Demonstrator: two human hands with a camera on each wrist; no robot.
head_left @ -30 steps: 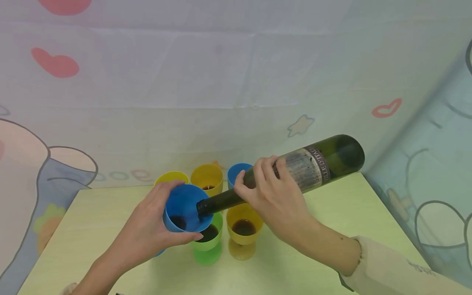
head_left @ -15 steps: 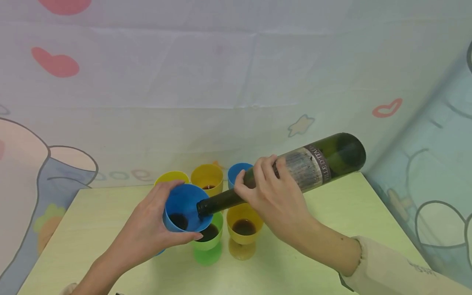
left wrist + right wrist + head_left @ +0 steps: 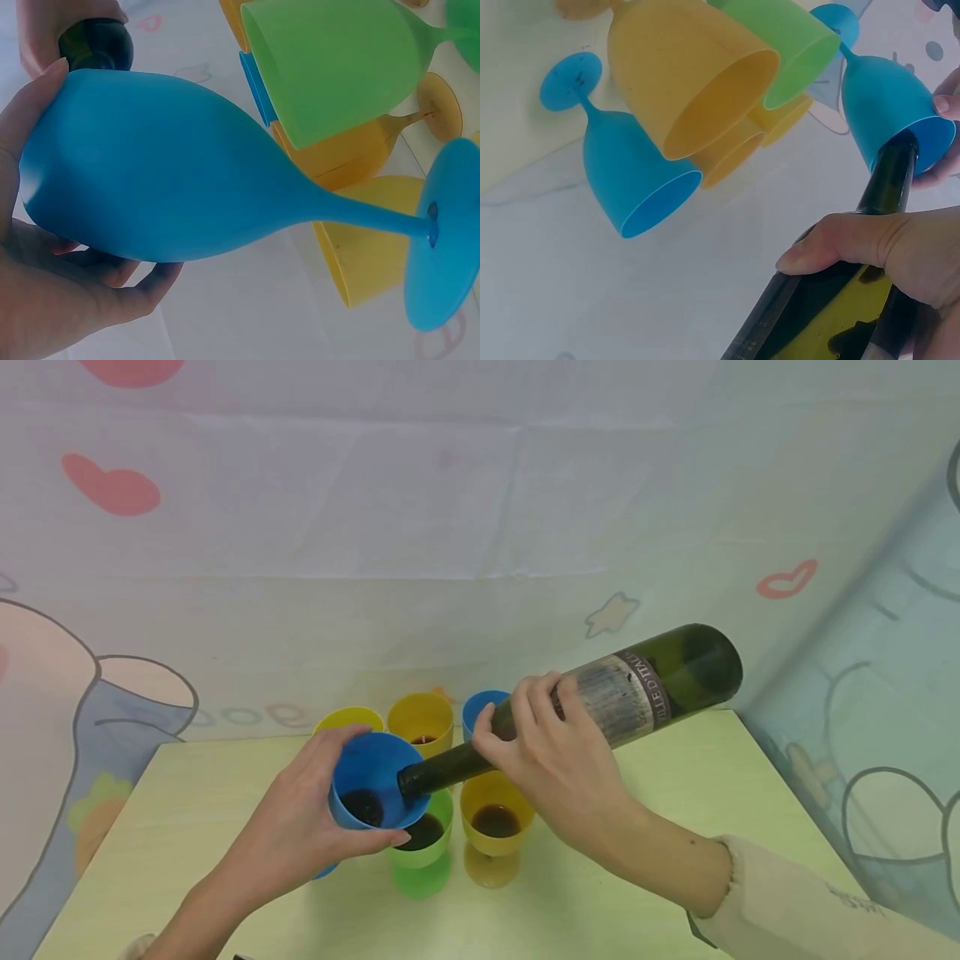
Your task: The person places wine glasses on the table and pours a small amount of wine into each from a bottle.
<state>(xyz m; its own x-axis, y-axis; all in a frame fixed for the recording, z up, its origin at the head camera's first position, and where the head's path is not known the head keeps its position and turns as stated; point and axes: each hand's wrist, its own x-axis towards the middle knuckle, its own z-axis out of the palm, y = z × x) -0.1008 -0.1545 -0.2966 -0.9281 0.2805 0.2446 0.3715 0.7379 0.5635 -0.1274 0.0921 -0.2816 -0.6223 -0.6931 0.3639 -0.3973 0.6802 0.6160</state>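
My left hand (image 3: pixel 303 810) grips the bowl of a blue goblet (image 3: pixel 375 768), thumb on the near side. In the left wrist view the goblet's stem and round foot show whole. Dark liquid lies in the bottom of its tilted bowl. My right hand (image 3: pixel 558 752) holds a green wine bottle (image 3: pixel 626 693) round its shoulder. The bottle slopes down to the left, base raised, and its mouth sits just inside the goblet's rim. A green goblet (image 3: pixel 422 852) and an orange-yellow goblet (image 3: pixel 495 827), both with dark liquid, stand beneath the bottle neck.
Behind stand a yellow goblet (image 3: pixel 349 718), another orange-yellow goblet (image 3: pixel 422 718) with a little dark liquid, and a blue goblet (image 3: pixel 480 706) partly covered by the bottle. They share a pale table (image 3: pixel 637 877). A printed cloth (image 3: pixel 420 527) hangs at the table's back edge.
The pool of dark liquid in the held blue goblet has grown a little. The bottle's base has risen slightly. Both hands keep nearly the same place and grip.
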